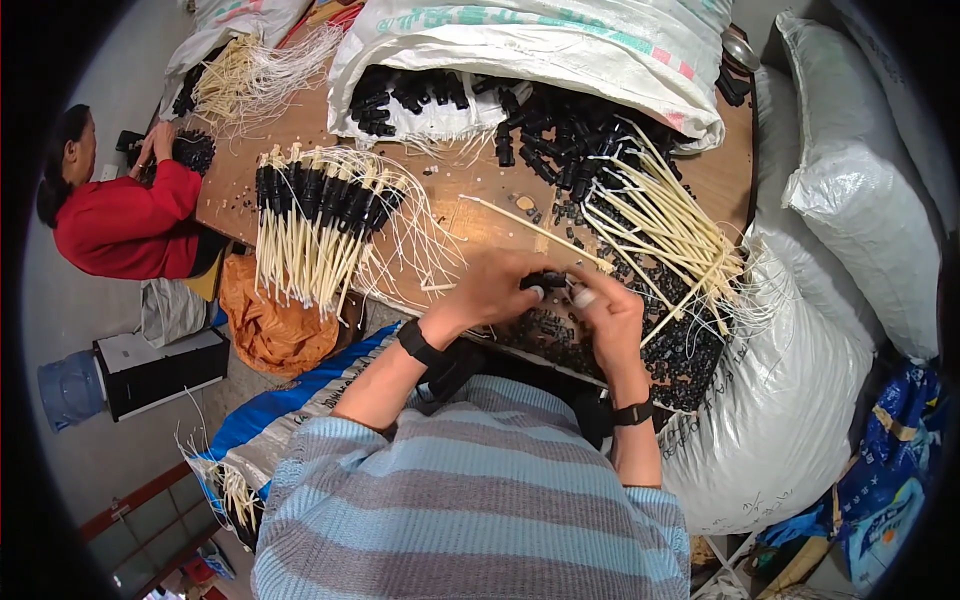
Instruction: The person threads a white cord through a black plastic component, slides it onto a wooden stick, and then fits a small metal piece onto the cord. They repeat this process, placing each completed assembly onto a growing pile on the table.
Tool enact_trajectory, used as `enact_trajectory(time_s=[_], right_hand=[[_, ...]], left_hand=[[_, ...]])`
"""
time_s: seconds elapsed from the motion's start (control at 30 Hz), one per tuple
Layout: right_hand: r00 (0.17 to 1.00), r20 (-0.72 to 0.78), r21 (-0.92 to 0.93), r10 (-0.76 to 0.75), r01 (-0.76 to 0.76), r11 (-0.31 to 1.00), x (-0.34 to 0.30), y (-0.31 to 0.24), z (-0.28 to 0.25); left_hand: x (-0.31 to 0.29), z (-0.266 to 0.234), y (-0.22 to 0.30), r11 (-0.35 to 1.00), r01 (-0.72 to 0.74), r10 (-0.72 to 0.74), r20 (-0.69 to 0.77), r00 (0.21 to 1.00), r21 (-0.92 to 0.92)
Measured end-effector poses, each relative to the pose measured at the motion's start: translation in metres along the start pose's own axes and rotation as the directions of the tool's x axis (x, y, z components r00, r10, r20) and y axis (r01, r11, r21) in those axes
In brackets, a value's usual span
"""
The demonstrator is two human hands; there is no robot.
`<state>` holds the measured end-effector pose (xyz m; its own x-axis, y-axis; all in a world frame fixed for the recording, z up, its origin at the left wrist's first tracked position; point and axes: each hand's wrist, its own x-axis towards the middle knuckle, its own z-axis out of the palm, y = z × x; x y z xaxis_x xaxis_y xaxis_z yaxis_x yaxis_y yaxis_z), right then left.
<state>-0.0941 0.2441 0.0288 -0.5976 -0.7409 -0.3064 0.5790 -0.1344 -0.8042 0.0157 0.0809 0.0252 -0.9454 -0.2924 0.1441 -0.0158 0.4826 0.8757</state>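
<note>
My left hand grips a short black plastic sleeve just above the table's near edge. The fingers of my right hand close in a pinch at the sleeve's right end; whether a smaller part sits between them is hidden. Just beyond both hands lies a single cream-coloured tube with a white tip. To the right is a loose heap of similar cream tubes with thin white wires. Loose black sleeves spill out behind them. At the left rests a row of cream tubes fitted with black sleeves.
A large white woven sack stands open at the table's far side. Small black pieces cover the near right part. Full white sacks crowd the right side. A person in red works at the far left, near an orange sack.
</note>
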Motion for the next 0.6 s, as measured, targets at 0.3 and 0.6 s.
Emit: enact_trajectory(time_s=[0.3, 0.6], right_hand=[[0.777, 0.508, -0.849, -0.371, 0.525, -0.060, -0.002, -0.001, 0.012], [0.992, 0.125, -0.850, -0.026, 0.120, 0.514, 0.008, 0.010, 0.023]], left_hand=[[-0.005, 0.002, 0.005, 0.943, 0.031, -0.008, -0.072, 0.997, 0.330], [-0.022, -0.007, 0.011, 0.832, -0.020, 0.009, 0.024, 1.000, 0.555]])
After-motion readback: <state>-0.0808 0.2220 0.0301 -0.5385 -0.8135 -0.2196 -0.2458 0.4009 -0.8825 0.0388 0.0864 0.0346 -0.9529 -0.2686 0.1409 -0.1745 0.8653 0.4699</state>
